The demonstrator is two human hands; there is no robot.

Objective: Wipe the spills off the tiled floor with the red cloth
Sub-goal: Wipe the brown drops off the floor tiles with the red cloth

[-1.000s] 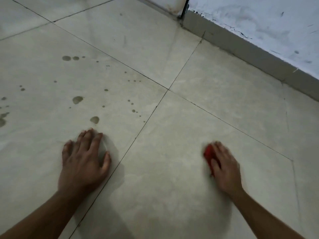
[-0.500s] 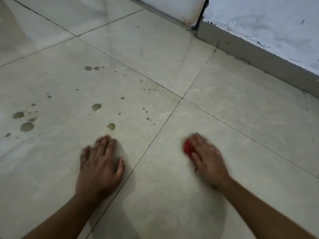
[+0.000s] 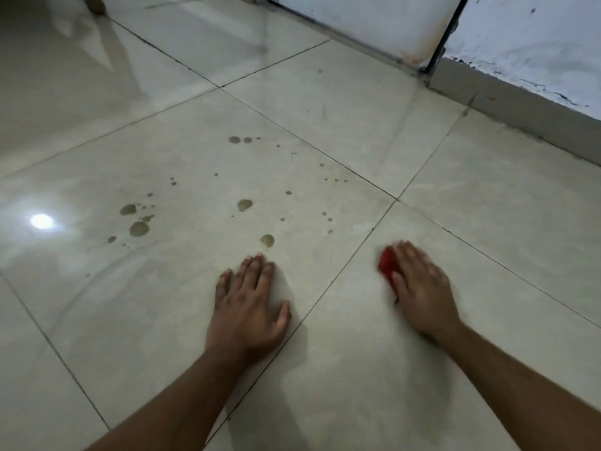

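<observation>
Nearest the camera, two bare forearms reach forward over the tiled floor (image 3: 341, 369). The left hand (image 3: 248, 304) lies flat on a tile, palm down, fingers straight and slightly spread, holding nothing. The right hand (image 3: 419, 288) is blurred; it rests on top of the red cloth (image 3: 387, 263), pressing it to the floor, with only a small bunched part of the cloth showing at the thumb side. A grout line runs between the two hands. Just beyond the left fingertips lies the closest of the spills (image 3: 242, 205), brownish drops scattered over the same tile, well apart from the cloth. Farther off, a grey skirting (image 3: 520, 107) runs below a white wall (image 3: 536, 43), beside a door (image 3: 374, 21).
</observation>
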